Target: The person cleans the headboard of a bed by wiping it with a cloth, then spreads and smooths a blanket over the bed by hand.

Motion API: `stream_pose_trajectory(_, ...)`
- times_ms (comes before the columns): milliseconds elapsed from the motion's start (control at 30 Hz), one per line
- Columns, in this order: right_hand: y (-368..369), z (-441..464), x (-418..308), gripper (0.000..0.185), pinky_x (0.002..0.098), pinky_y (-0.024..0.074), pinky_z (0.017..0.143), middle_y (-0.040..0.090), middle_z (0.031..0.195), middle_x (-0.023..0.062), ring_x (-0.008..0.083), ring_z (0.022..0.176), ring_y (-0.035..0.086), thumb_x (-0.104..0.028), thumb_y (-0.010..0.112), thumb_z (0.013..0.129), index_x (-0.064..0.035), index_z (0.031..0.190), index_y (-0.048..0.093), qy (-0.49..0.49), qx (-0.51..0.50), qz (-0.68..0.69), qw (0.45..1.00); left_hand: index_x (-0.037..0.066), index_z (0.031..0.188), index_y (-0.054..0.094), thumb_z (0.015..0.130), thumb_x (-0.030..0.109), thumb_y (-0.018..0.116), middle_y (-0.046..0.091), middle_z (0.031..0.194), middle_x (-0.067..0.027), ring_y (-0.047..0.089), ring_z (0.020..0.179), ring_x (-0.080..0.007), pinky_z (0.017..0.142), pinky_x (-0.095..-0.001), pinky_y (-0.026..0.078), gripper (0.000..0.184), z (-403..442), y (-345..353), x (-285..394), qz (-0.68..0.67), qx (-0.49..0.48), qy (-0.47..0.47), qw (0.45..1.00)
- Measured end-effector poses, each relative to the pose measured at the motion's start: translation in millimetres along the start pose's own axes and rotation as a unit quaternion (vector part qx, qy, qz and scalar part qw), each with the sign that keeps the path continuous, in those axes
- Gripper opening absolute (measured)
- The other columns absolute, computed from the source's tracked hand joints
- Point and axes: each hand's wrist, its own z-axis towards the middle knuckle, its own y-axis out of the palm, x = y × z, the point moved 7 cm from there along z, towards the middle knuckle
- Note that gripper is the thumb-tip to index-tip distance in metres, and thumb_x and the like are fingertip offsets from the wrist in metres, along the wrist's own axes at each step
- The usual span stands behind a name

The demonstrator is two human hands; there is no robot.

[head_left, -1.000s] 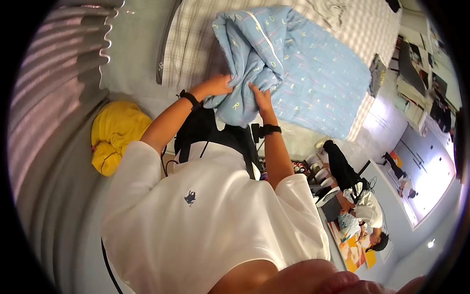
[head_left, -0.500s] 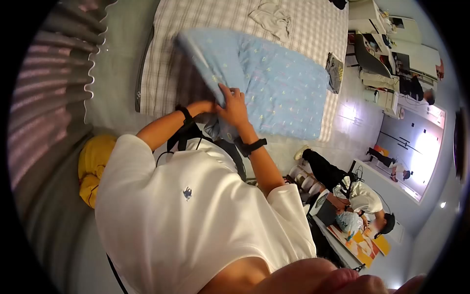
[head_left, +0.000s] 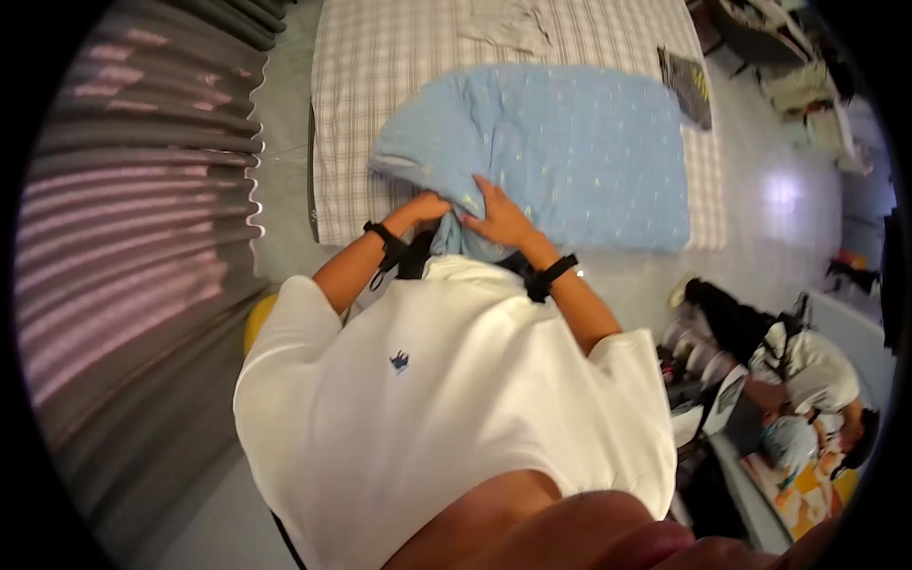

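Observation:
A light blue quilt (head_left: 589, 157) with a small scattered pattern lies on a checked bed, its left part folded over and its near corner hanging bunched at the bed's edge. At that corner my left hand (head_left: 429, 206) is closed on the quilt's edge, its fingertips partly hidden by cloth. Just to the right, my right hand (head_left: 502, 218) grips a fold of the same quilt, index finger and thumb on either side of it. Each wrist wears a black strap.
The checked bed (head_left: 356, 85) carries a crumpled pale cloth (head_left: 508, 24) and a dark patterned item (head_left: 686, 85). Grey curtains (head_left: 152, 161) hang at left. At lower right a person (head_left: 807, 370) bends over a table with papers. Something yellow (head_left: 256, 323) stands behind my left arm.
The quilt's raised left part has come down flatter onto the bed. Both hands stay on its near corner, the right one with fingers now more spread. My view has shifted.

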Motion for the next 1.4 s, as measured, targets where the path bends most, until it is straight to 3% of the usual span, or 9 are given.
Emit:
stream_pose_trajectory(133, -65, -35, 47, 0.093, 0.0435, 0.0436, 0.092, 0.046, 0.124, 0.0318, 0.0446, 0.107, 0.053, -0.042, 0.075, 0.069, -0.0086, 0.140, 0.025, -0.071, 0.120, 0.032, 0.990, 0.002, 0.127, 0.050, 0.082, 0.027, 0.060, 0.051, 0.129, -0.0176, 0.046, 0.121, -0.0286, 0.101, -0.0362, 0.036, 0.052, 28, 28, 106, -0.011, 0.003, 0.058, 0.998)
stream_pose_trajectory(233, -95, -59, 101, 0.091, 0.0425, 0.0457, 0.089, 0.054, 0.115, 0.0280, 0.0404, 0.104, 0.057, -0.041, 0.076, 0.067, -0.0087, 0.138, 0.029, 0.104, 0.073, 0.179, 0.976, 0.001, 0.125, 0.051, 0.082, 0.027, 0.061, 0.054, 0.125, -0.0156, 0.049, 0.116, -0.0262, 0.097, -0.0348, 0.039, 0.051, 55, 53, 151, -0.060, -0.020, 0.121, 0.991)
stream_pose_trajectory(500, -132, -131, 245, 0.076, 0.0450, 0.0462, 0.087, 0.057, 0.112, 0.0246, 0.0411, 0.099, 0.058, -0.032, 0.074, 0.069, -0.0078, 0.132, 0.037, 0.246, 0.247, 0.072, 0.935, 0.006, 0.111, 0.057, 0.089, 0.024, 0.056, 0.066, 0.095, -0.0091, 0.064, 0.087, -0.0158, 0.074, -0.0260, 0.049, 0.028, 142, 177, 168, -0.189, -0.226, -0.042, 0.955)
stream_pose_trajectory(733, -70, -137, 288, 0.075, 0.0486, 0.0442, 0.087, 0.051, 0.114, 0.0246, 0.0434, 0.103, 0.051, -0.036, 0.072, 0.069, -0.0052, 0.130, 0.040, 0.312, 0.352, -0.088, 0.878, 0.006, 0.107, 0.056, 0.089, 0.035, 0.055, 0.065, 0.094, -0.0144, 0.066, 0.084, -0.0203, 0.075, -0.0326, 0.052, 0.035, 169, 153, 58, -0.162, -0.229, -0.048, 0.959)
stream_pose_trajectory(867, 1, -112, 315, 0.091, 0.0487, 0.0385, 0.097, 0.042, 0.125, 0.0309, 0.0467, 0.114, 0.044, -0.043, 0.077, 0.064, -0.0024, 0.134, 0.034, 0.402, 0.208, 0.024, 0.891, 0.005, 0.135, 0.037, 0.078, 0.064, 0.055, 0.046, 0.130, -0.0206, 0.052, 0.114, -0.0279, 0.095, -0.0393, 0.043, 0.084, 120, 95, -44, -0.179, -0.204, -0.379, 0.885)
stream_pose_trajectory(967, -4, -111, 307, 0.111, 0.0474, 0.0356, 0.100, 0.036, 0.130, 0.0346, 0.0482, 0.118, 0.039, -0.045, 0.080, 0.061, 0.0016, 0.139, 0.018, 0.456, 0.304, -0.003, 0.836, 0.004, 0.144, 0.020, 0.083, 0.061, 0.052, 0.030, 0.143, -0.0197, 0.039, 0.126, -0.0330, 0.103, -0.0443, 0.034, 0.089, 129, 68, -138, -0.369, -0.142, -0.424, 0.814)
stream_pose_trajectory(1200, 19, -128, 355, 0.104, 0.0420, 0.0450, 0.087, 0.054, 0.114, 0.0234, 0.0347, 0.104, 0.054, -0.035, 0.084, 0.060, 0.0103, 0.132, 0.024, 0.581, 0.359, 0.391, 0.617, 0.009, 0.145, 0.014, 0.095, 0.045, 0.042, 0.021, 0.147, -0.0176, 0.028, 0.133, -0.0349, 0.103, -0.0486, 0.036, 0.067, 152, 11, -55, -0.446, 0.125, -0.175, 0.869)
stream_pose_trajectory(1300, 25, -125, 343, 0.069, 0.0385, 0.0479, 0.079, 0.057, 0.111, 0.0123, 0.0256, 0.096, 0.057, -0.016, 0.077, 0.065, -0.0003, 0.122, 0.043, 0.575, 0.391, 0.437, 0.570, 0.004, 0.120, 0.040, 0.097, 0.039, 0.043, 0.050, 0.110, -0.0108, 0.053, 0.095, -0.0242, 0.082, -0.0398, 0.045, 0.042, 176, -42, -12, -0.327, 0.233, 0.001, 0.916)
stream_pose_trajectory(1400, 8, -100, 325, 0.057, 0.0357, 0.0472, 0.074, 0.060, 0.106, 0.0119, 0.0217, 0.095, 0.056, -0.011, 0.075, 0.065, -0.0056, 0.117, 0.052, 0.422, 0.327, 0.443, 0.721, 0.001, 0.090, 0.052, 0.097, 0.034, 0.044, 0.052, 0.079, -0.0068, 0.046, 0.070, -0.0165, 0.064, -0.0311, 0.040, 0.035, 183, -105, 123, 0.000, 0.271, 0.252, 0.929)
